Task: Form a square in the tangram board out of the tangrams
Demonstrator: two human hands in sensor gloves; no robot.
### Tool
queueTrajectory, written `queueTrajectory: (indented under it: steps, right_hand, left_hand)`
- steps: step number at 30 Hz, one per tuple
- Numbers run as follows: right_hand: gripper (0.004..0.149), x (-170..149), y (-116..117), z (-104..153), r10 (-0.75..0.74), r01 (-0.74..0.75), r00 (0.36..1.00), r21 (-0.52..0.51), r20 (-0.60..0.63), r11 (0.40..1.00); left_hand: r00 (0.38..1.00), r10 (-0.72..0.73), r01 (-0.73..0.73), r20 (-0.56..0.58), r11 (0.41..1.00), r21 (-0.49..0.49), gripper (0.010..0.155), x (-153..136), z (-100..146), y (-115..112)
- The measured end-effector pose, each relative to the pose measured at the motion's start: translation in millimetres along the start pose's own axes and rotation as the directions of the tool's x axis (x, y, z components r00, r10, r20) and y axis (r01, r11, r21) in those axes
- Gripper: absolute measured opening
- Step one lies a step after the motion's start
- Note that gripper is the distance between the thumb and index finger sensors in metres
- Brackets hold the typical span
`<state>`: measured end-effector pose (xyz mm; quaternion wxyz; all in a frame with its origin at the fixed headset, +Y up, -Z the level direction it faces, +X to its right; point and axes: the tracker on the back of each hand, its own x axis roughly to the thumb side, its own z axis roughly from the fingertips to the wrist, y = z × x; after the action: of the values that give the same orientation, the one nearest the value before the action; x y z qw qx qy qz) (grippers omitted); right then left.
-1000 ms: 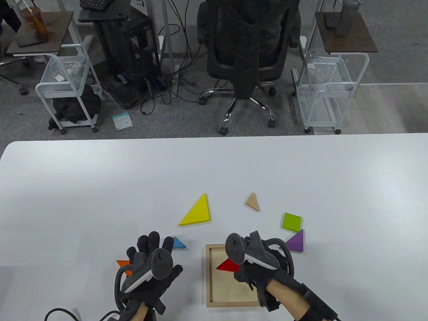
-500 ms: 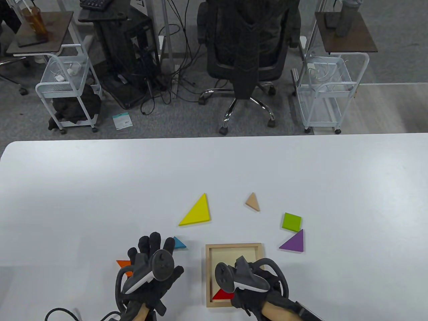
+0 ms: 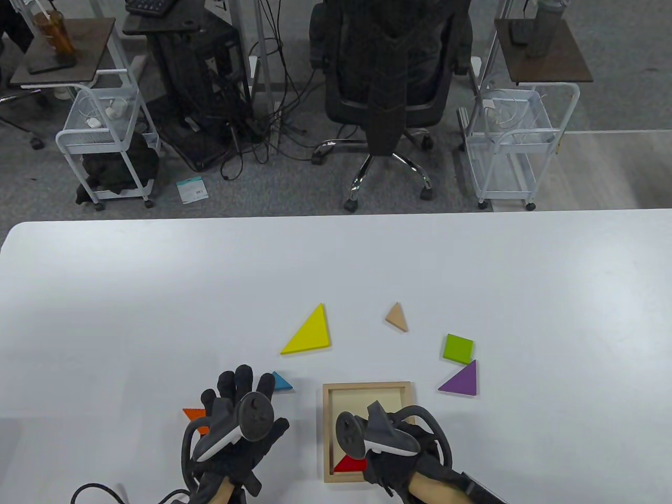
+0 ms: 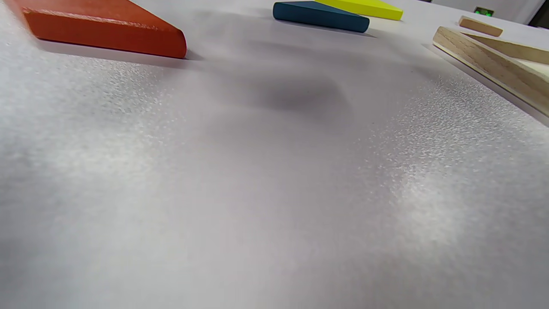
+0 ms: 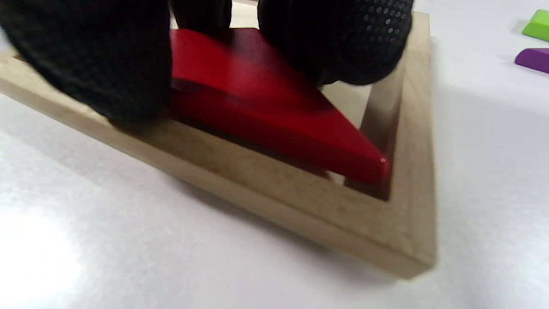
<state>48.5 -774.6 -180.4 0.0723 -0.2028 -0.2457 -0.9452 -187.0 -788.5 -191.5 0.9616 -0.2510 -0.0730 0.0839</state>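
Observation:
A wooden tangram board [image 3: 367, 387] lies at the table's front middle. My right hand [image 3: 370, 459] is over its near half and pinches a red triangle [image 3: 348, 464]. In the right wrist view the red triangle [image 5: 266, 111] sits tilted in the near corner of the board [image 5: 300, 206], with gloved fingers [image 5: 343, 43] pressing on it from above. My left hand [image 3: 239, 399] lies flat on the table to the left of the board, fingers straight, holding nothing. It partly covers an orange piece [image 3: 191, 413], and a blue triangle [image 3: 282, 382] lies by its fingertips.
Loose pieces lie beyond the board: a yellow triangle [image 3: 310, 333], a tan triangle [image 3: 397, 317], a green square [image 3: 458, 348] and a purple triangle [image 3: 462, 380]. The left wrist view shows the orange piece [image 4: 103, 30] and blue triangle [image 4: 319, 15] close ahead.
My right hand carried the red triangle from the board's far part down to its near left corner, then barely shifted. The left hand stayed put.

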Motion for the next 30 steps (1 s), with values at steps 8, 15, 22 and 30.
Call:
queueTrajectory:
  steps: [8, 15, 22, 30]
  right_hand:
    - [0.077, 1.9, 1.1, 0.9, -0.001, 0.001, 1.000, 0.007, 0.018, 1.000]
    - [0.081, -17.2, -15.0, 18.1, -0.048, 0.040, 0.997, -0.152, -0.053, 0.988]
    - [0.084, -106.4, -28.0, 65.3, -0.397, 0.246, 0.876, -0.456, -0.274, 0.856]
    - [0.089, -166.8, 19.1, 77.1, -0.573, 0.381, 0.715, -0.464, -0.400, 0.800]
  left_hand:
    - [1.000, -0.003, 0.003, -0.004, 1.000, -0.010, 0.078, 0.7, 0.1, -0.8]
    - [1.000, -0.010, 0.010, -0.006, 1.000, -0.017, 0.077, 0.9, 0.2, -1.5]
    - [1.000, -0.012, 0.012, -0.009, 1.000, -0.002, 0.077, 0.3, 1.5, 0.3]
    - [0.999, -0.009, 0.009, -0.039, 1.000, 0.000, 0.077, -4.0, 1.8, 0.2]
